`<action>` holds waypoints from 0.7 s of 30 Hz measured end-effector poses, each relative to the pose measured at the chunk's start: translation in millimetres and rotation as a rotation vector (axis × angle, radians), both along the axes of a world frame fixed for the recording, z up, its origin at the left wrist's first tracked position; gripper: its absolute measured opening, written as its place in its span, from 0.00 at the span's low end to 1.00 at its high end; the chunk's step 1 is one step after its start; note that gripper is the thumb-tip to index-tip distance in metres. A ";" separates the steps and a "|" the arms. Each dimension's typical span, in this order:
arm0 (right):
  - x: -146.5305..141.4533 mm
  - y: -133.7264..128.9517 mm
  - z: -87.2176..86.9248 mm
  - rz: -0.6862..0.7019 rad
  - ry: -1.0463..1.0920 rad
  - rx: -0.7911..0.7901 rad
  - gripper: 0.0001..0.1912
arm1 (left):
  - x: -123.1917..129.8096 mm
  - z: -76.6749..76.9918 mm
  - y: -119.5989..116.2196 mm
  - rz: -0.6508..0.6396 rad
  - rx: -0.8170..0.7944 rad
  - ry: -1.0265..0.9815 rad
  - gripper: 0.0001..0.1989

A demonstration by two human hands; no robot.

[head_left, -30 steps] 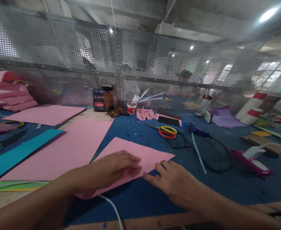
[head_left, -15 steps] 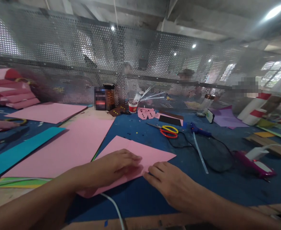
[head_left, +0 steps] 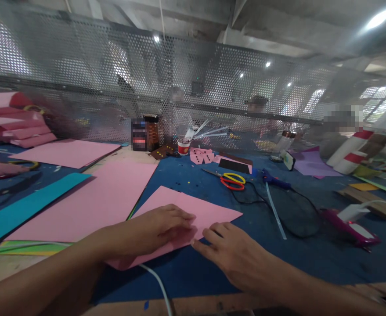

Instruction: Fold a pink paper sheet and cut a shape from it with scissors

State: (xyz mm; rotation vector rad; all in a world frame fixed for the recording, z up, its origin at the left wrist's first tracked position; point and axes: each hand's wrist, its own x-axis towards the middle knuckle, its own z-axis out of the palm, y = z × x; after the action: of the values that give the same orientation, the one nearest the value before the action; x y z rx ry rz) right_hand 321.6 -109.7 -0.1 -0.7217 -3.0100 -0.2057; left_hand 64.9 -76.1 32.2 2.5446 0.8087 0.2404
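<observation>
A sheet of pink paper (head_left: 209, 210), folded over at its near left end, lies on the blue table in front of me. My left hand (head_left: 168, 226) rests on top of it, fingers stretched forward and pressed down flat. At the sheet's near edge is my right hand (head_left: 227, 248), its thumb parted from the fingers and the tips touching the edge. Part of the sheet is hidden under my left hand and forearm. Just beyond it lie scissors (head_left: 232, 181) with red and yellow handles.
Larger pink sheets (head_left: 90, 199) and a teal strip (head_left: 34, 208) lie on the left. To the right are a blue glue gun (head_left: 275, 180), a clear glue stick (head_left: 275, 210) and a purple device (head_left: 351, 228) with a cable. A paper cup (head_left: 183, 148) stands near the mesh screen (head_left: 90, 57).
My right thumb has shifted slightly left along the near edge and spread away from the fingers. The left hand and the pink paper stay in place.
</observation>
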 end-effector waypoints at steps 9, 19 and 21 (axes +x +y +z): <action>-7.3 -0.7 5.6 0.044 -0.020 0.014 0.23 | -1.3 -0.5 0.2 -0.020 0.012 -0.043 0.19; -19.1 -3.1 9.6 0.116 -0.020 0.009 0.21 | -4.3 -9.0 2.9 -0.029 0.031 -0.028 0.18; -20.6 -2.2 9.6 0.124 -0.024 0.017 0.22 | -5.7 -11.4 4.5 -0.043 0.035 -0.033 0.19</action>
State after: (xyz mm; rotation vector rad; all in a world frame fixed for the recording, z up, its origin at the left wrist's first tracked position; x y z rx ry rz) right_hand 300.9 -112.0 9.5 -0.5331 -3.0582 -0.2357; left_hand 59.2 -71.5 20.8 2.5811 0.7423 0.2837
